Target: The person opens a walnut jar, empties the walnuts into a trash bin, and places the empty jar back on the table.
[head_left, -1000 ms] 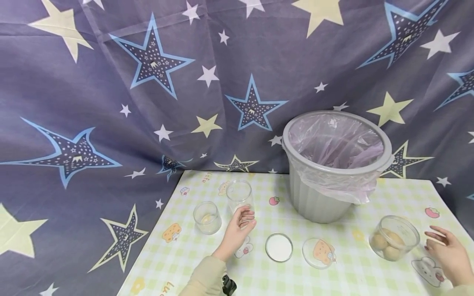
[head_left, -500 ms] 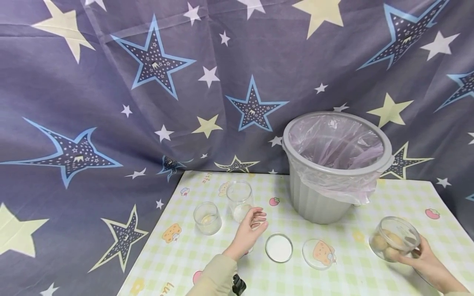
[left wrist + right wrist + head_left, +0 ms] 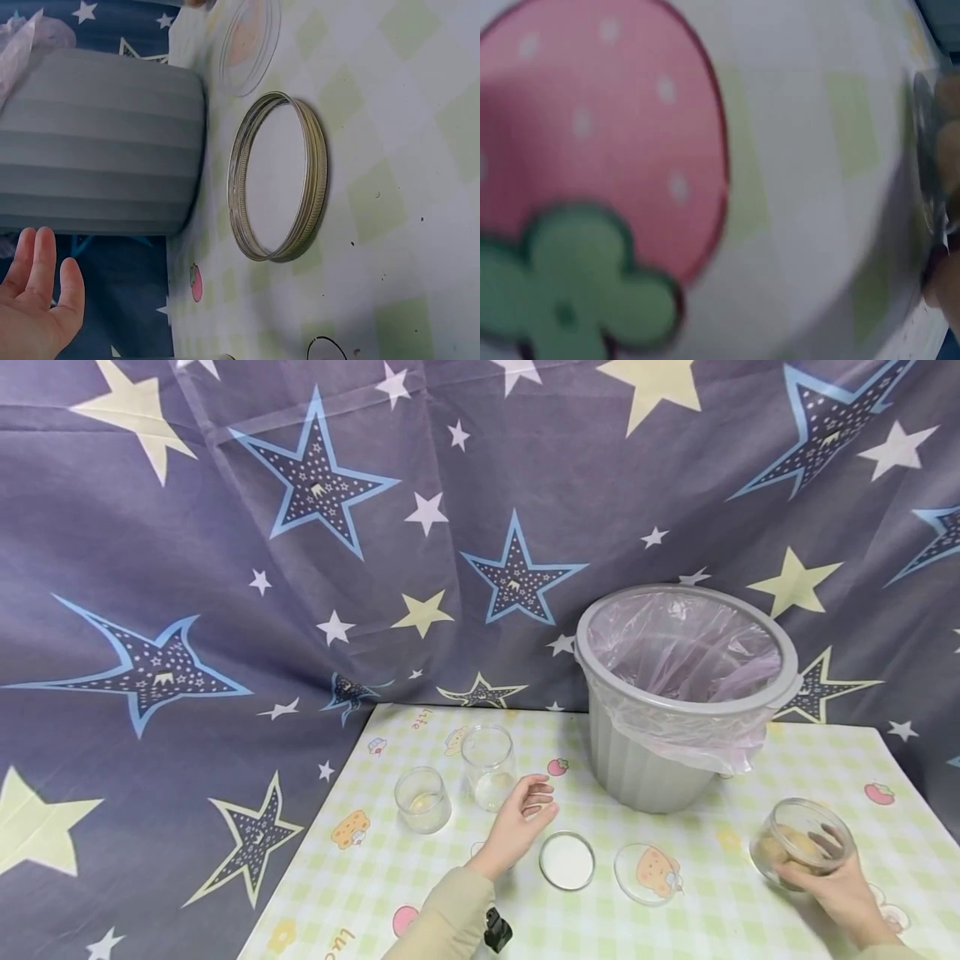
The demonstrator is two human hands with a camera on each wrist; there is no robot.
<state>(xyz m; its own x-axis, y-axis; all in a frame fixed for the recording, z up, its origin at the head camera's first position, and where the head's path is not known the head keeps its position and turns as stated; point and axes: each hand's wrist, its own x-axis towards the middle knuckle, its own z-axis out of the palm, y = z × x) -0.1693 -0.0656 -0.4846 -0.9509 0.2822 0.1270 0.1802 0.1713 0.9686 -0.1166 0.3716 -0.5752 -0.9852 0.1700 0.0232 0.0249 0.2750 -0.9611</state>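
In the head view my right hand (image 3: 840, 893) grips a clear round jar (image 3: 767, 852) from its right side, thumb in front and fingers behind. Several round tan items (image 3: 797, 845) sit inside it. The right wrist view catches just a strip of this jar (image 3: 924, 142) at its right edge. My left hand (image 3: 519, 825) hovers with loosely bent fingers, holding nothing, between a tall clear jar (image 3: 487, 766) and a ring-rimmed lid with a white inside (image 3: 567, 862). The left wrist view shows that lid's gold-coloured threaded rim up close, with my left fingers (image 3: 71, 289) stretched out at lower left.
A grey bin (image 3: 637, 768) lined with a pinkish clear bag (image 3: 682, 652) stands at the back right. One short clear jar (image 3: 422, 802) stands left of the tall one. Right of the ringed lid lies a clear disc (image 3: 628, 893). A starry curtain (image 3: 405, 552) hangs behind the checked table cover.
My right hand has moved left from beside the jar and taken hold of it. The left hand has drifted right, away from the tall jar and toward the ringed lid.
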